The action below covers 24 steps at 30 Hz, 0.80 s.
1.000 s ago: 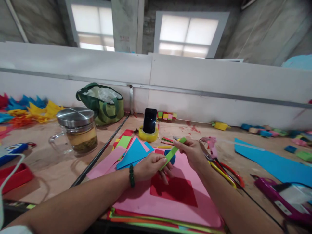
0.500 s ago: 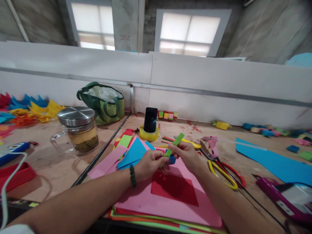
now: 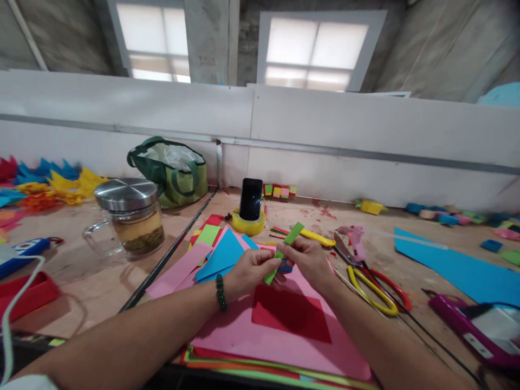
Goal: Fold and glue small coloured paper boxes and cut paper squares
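Note:
Both hands hold a narrow green strip (image 3: 293, 234) above a stack of coloured sheets. My left hand (image 3: 254, 271), with a dark bead bracelet on the wrist, pinches the strip's lower part. Further up, my right hand (image 3: 311, 259) grips it between thumb and fingers. A small blue piece (image 3: 285, 266) shows partly behind the fingers; whether it is held or lying there I cannot tell. Beneath the hands a red rectangular sheet (image 3: 290, 314) lies on a large pink sheet (image 3: 260, 352). Blue triangular sheets (image 3: 223, 252) sit just left of the hands.
Right of my hands lie scissors (image 3: 371, 290), a pink glue gun (image 3: 357, 244) with a cord, and a purple tool (image 3: 467, 330). A phone (image 3: 251, 199) stands in a yellow tape roll (image 3: 247, 225). At left are a lidded glass mug (image 3: 136, 227) and a green bag (image 3: 187, 187).
The green strip has shifted down through the fingers, so its lower end now sticks out below my left hand. Both hands stay in nearly the same place.

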Motion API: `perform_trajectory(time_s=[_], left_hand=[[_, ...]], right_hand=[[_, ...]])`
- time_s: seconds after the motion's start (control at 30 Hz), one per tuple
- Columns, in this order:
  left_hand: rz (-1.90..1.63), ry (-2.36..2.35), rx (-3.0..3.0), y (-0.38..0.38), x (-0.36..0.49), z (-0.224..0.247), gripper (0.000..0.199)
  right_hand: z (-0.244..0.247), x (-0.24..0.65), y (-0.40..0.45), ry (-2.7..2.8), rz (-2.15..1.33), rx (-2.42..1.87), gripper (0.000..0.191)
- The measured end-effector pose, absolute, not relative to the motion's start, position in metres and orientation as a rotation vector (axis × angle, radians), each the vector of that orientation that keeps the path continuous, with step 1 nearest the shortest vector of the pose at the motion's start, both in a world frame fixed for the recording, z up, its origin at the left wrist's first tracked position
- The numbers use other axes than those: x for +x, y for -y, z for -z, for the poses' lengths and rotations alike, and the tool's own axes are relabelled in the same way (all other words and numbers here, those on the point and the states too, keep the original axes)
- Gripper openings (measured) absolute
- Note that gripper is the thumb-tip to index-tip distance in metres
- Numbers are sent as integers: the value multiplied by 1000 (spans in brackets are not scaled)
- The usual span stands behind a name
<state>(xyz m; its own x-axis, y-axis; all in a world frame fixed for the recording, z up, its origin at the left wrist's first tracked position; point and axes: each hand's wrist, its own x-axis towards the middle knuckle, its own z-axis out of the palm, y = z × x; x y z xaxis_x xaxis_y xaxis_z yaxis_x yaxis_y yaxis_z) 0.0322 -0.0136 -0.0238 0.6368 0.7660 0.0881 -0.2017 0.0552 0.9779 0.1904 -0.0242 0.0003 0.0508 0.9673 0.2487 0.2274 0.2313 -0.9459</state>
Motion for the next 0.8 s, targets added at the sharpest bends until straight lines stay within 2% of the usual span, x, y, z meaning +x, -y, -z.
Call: perform_trajectory(time_s=[0.23,0.37,0.57,0.7,0.8], left_hand=[[-845,-516,1328,18,33,16,46],[-802,-539,1305,17,33,11,46],[-740,-604,1319,19,32,15,49],[-824,-613,1311,15,33,22,48],[-870,-603,1302,11,33,24,46]], right_hand=[[-4,185,32,1482,-1039,-1152,33],[-8,190,27,1340,-1086,-1098,30],[-23,229,2,1004,-916,-1054,33],[-27,243,-2,914,-792,-996,35],[-15,222,8,1161,-1039,-1092,41]])
